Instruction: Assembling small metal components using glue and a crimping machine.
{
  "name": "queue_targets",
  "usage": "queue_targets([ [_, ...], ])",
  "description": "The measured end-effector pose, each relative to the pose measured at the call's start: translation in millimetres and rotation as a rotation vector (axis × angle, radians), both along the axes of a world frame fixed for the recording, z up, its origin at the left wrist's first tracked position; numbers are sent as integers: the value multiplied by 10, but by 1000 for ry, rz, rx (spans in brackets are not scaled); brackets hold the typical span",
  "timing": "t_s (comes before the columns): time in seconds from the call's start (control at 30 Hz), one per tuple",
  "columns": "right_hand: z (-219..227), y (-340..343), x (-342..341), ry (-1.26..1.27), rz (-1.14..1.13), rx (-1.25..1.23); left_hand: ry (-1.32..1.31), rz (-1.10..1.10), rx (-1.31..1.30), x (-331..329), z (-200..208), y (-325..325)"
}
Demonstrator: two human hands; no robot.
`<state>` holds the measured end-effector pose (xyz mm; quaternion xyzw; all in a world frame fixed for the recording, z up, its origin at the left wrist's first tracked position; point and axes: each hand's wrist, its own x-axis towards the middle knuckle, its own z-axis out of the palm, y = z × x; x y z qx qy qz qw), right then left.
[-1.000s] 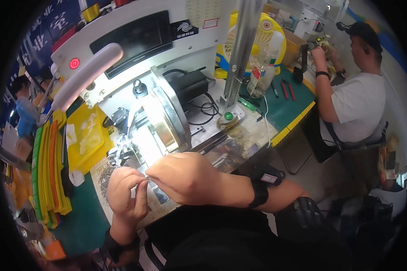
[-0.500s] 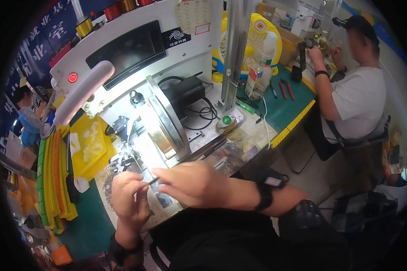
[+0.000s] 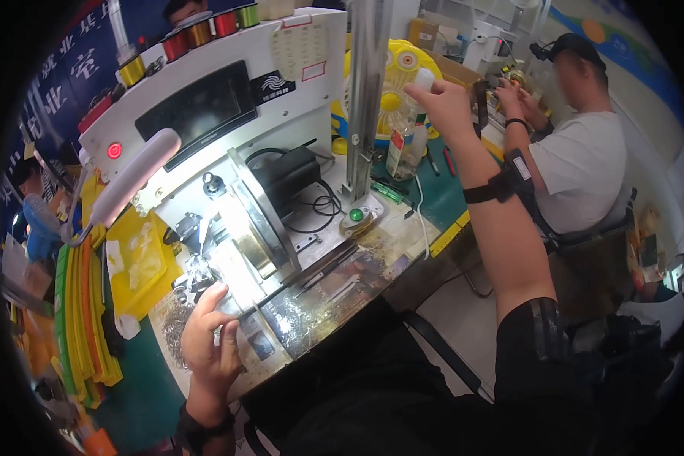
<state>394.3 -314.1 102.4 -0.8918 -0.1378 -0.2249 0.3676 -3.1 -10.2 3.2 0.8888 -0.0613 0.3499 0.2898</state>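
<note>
Right hand: my right hand [image 3: 442, 102] is up high and far out, and my fingers are closed on the white cap of the bottle [image 3: 404, 144].
Bottle place: it stands on the green mat [image 3: 441, 199], just under my right hand, beside the metal post [image 3: 365, 99] and in front of the yellow fan [image 3: 391, 83].
Bottle look: it is clear, thin and tall, with a red and white label and a round white top.
Left hand: my left hand [image 3: 209, 346] is low, by the bright part of the machine [image 3: 228, 190]. My fingers curl in on a small thing, but I cannot tell what it is.
Near left hand: tiny metal bits [image 3: 176, 328] lie just beside it.
Other person: someone in a white shirt [image 3: 577, 167] sits to my right.
</note>
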Motion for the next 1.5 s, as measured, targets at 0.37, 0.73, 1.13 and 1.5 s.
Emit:
queue_targets([
  [0.37, -144, 44, -1720, -119, 740, 1011, -105, -123, 14, 192, -1, 62],
  [0.73, -472, 1015, -2373, -52, 1149, 485, -141, -84, 37, 176, -43, 133],
  [1.13, -420, 1106, -2395, -18, 1134, 460, -116, -123, 42, 158, -16, 139],
  [1.5, -402, 1104, -2400, -5, 1134, 443, -114, -122, 43, 156, -5, 138],
])
